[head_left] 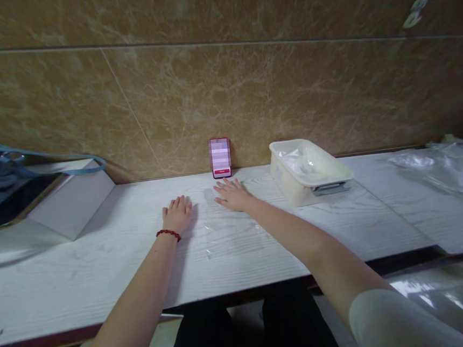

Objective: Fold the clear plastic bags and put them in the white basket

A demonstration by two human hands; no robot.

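Note:
My left hand (176, 213), with a red bead bracelet at the wrist, is over the white wood-grain table (134, 268), fingers slightly apart and holding nothing. Farther right, my right hand (232, 195) reaches forward with its fingers spread, palm down. It lies at the upper part of a clear plastic bag (232, 235) that is flat on the table and hard to see. Just beyond those fingertips a phone (221, 158) with a lit screen leans upright against the tiled wall.
On the right stands a cream plastic container (293, 181) with a clear bag inside and a grey latch. Crumpled clear plastic (458, 170) lies at the far right. A white box (83, 200) and a blue strap (63, 156) are on the left. Brown tiles (249, 96) rise behind.

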